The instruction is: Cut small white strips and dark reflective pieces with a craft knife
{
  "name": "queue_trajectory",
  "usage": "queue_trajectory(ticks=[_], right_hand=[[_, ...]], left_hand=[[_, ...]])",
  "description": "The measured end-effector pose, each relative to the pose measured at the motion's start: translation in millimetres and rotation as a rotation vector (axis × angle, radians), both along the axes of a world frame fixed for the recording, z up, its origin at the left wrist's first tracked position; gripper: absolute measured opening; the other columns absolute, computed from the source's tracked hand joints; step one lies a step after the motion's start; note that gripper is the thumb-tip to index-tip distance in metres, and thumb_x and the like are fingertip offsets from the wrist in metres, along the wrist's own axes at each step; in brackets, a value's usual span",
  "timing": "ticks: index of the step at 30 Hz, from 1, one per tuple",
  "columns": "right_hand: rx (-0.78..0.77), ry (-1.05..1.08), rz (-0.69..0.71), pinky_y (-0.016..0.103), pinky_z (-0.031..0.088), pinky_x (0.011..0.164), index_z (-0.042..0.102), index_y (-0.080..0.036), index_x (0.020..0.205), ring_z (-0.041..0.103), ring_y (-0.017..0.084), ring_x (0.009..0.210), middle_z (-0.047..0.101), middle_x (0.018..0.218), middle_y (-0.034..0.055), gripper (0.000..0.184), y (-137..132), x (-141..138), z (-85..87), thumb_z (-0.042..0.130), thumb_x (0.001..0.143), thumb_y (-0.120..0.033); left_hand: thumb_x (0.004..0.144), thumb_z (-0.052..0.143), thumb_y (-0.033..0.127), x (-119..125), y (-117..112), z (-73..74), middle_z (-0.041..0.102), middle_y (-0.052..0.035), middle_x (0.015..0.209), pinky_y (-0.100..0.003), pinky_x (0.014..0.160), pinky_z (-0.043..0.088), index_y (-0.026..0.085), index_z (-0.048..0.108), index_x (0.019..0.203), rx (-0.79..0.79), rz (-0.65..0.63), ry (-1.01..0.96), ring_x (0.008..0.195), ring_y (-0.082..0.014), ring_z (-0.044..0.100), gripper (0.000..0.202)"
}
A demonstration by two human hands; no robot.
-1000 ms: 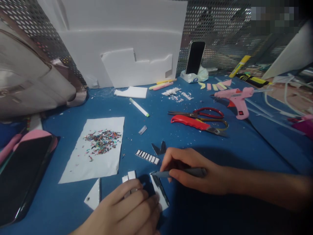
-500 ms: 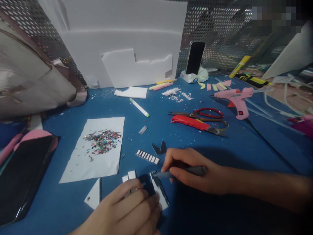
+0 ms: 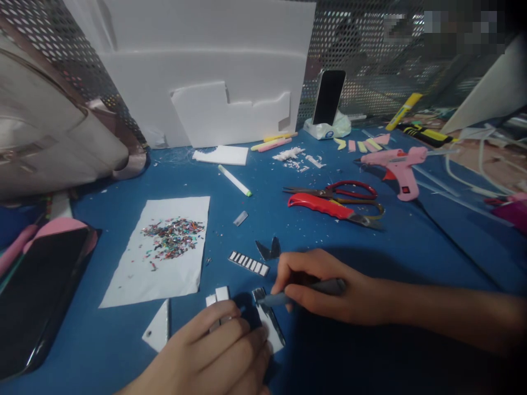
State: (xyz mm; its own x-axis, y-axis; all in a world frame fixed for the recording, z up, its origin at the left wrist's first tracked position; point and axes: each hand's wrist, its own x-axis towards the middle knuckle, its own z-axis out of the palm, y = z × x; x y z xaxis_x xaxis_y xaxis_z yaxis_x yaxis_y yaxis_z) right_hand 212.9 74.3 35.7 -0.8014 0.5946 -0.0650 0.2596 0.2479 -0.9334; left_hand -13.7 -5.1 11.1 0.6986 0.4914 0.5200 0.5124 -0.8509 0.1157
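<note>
My right hand (image 3: 325, 285) is closed around a grey marker pen (image 3: 317, 289), its tip touching a small white foam-board strip (image 3: 272, 333). Black ink covers the strip's far end and runs down its right edge. My left hand (image 3: 226, 345) curls over the strip's left side, with its fingertips holding the strip down against the table. Small white blocks (image 3: 222, 293) poke out beyond the left fingers, partly hidden. A strip with black and white stripes (image 3: 248, 263) and a dark V-shaped piece (image 3: 268, 249) lie just past the hands.
On the left are a white sheet (image 3: 123, 285) bearing colourful flakes, a white triangular piece (image 3: 158, 329) and a dark phone (image 3: 45, 291). Red-handled scissors (image 3: 354, 189), a red cutter (image 3: 319, 206) and a pink glue gun (image 3: 405, 164) lie right. A phone (image 3: 329, 97) stands behind.
The marker tip has shifted slightly down and left on the strip, and the black patch at its far end has grown wider. My left hand stays in place.
</note>
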Motion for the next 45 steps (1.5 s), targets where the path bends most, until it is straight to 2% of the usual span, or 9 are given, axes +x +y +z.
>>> queue_trajectory(ticks=[5, 10, 14, 18, 23, 27, 32, 36, 45], right_hand=[[-0.006, -0.002, -0.044, 0.019, 0.041, 0.059, 0.057, -0.014, 0.093, 0.051, 0.008, 0.064, 0.057, 0.075, -0.0007, 0.011, -0.6, 0.1, 0.3, 0.049, 0.092, -0.022], [0.004, -0.022, 0.005, 0.018, 0.039, 0.056, 0.058, -0.014, 0.091, 0.05, 0.008, 0.061, 0.058, 0.071, -0.0013, 0.012, -0.5, 0.0, 0.7, 0.049, 0.092, -0.022], [0.004, -0.004, -0.068, 0.018, 0.042, 0.061, 0.057, -0.013, 0.091, 0.054, 0.009, 0.067, 0.058, 0.076, -0.0004, 0.011, 0.2, 0.0, 1.1, 0.049, 0.092, -0.021], [-0.012, -0.019, -0.003, 0.018, 0.042, 0.059, 0.058, -0.013, 0.089, 0.053, 0.008, 0.065, 0.059, 0.074, -0.0004, 0.014, 1.2, 0.4, 1.1, 0.048, 0.093, -0.024], [-0.007, -0.004, -0.068, 0.018, 0.043, 0.062, 0.057, -0.013, 0.091, 0.055, 0.009, 0.068, 0.058, 0.076, -0.0004, 0.013, 0.7, -0.1, 0.6, 0.047, 0.093, -0.022], [-0.001, -0.032, -0.023, 0.018, 0.041, 0.058, 0.058, -0.014, 0.088, 0.053, 0.009, 0.064, 0.058, 0.073, -0.0007, 0.015, 0.0, 0.4, -0.2, 0.048, 0.093, -0.024], [-0.011, 0.001, -0.087, 0.019, 0.043, 0.062, 0.057, -0.013, 0.091, 0.056, 0.009, 0.069, 0.059, 0.078, 0.0005, 0.015, 0.0, 0.1, 0.6, 0.047, 0.094, -0.024], [0.012, -0.036, -0.021, 0.018, 0.041, 0.058, 0.059, -0.014, 0.087, 0.052, 0.008, 0.064, 0.058, 0.072, -0.0006, 0.018, -0.2, 0.2, 0.6, 0.047, 0.094, -0.025], [0.048, -0.053, -0.022, 0.019, 0.038, 0.058, 0.058, -0.015, 0.082, 0.049, 0.009, 0.064, 0.055, 0.071, -0.0011, 0.022, 1.6, 1.8, 0.3, 0.044, 0.095, -0.026]], left_hand=[[0.098, 0.036, 0.02, 2.9, 2.0, 1.0, 0.069, 0.0007, 0.089, -0.032, 0.1, 0.039, 0.015, 0.068, 0.096, -0.011, 0.009, -0.005, 0.085, -0.0111, 0.061, 0.033], [0.098, 0.036, 0.021, 1.8, 0.2, 3.2, 0.069, 0.0005, 0.091, -0.032, 0.101, 0.038, 0.015, 0.068, 0.098, -0.019, -0.009, -0.001, 0.087, -0.0114, 0.061, 0.032], [0.098, 0.037, 0.022, 0.2, -1.7, 0.7, 0.069, 0.0015, 0.09, -0.032, 0.102, 0.037, 0.016, 0.068, 0.097, -0.006, -0.001, -0.002, 0.086, -0.0108, 0.06, 0.032], [0.098, 0.037, 0.023, 1.0, -1.3, 0.2, 0.069, 0.0014, 0.09, -0.032, 0.102, 0.038, 0.016, 0.068, 0.097, -0.01, 0.013, 0.013, 0.087, -0.0112, 0.06, 0.032], [0.098, 0.038, 0.02, 1.6, -1.0, 1.2, 0.069, 0.0014, 0.089, -0.032, 0.099, 0.04, 0.016, 0.068, 0.095, 0.007, 0.014, -0.011, 0.085, -0.0109, 0.06, 0.031], [0.098, 0.037, 0.021, 0.9, -1.6, 2.2, 0.069, 0.0006, 0.09, -0.033, 0.1, 0.039, 0.015, 0.068, 0.096, -0.01, -0.011, -0.012, 0.087, -0.0114, 0.06, 0.031], [0.098, 0.038, 0.021, 1.2, -1.5, 1.8, 0.069, 0.0015, 0.09, -0.032, 0.1, 0.039, 0.016, 0.068, 0.096, 0.013, 0.01, -0.001, 0.086, -0.011, 0.06, 0.03], [0.098, 0.038, 0.021, 1.0, -2.4, 1.3, 0.069, 0.0009, 0.09, -0.033, 0.1, 0.039, 0.015, 0.068, 0.097, 0.0, 0.005, 0.004, 0.087, -0.0113, 0.06, 0.031], [0.098, 0.037, 0.022, 1.8, 2.7, 2.7, 0.069, 0.0014, 0.089, -0.032, 0.1, 0.04, 0.017, 0.068, 0.097, -0.001, 0.013, 0.0, 0.086, -0.011, 0.061, 0.031]])
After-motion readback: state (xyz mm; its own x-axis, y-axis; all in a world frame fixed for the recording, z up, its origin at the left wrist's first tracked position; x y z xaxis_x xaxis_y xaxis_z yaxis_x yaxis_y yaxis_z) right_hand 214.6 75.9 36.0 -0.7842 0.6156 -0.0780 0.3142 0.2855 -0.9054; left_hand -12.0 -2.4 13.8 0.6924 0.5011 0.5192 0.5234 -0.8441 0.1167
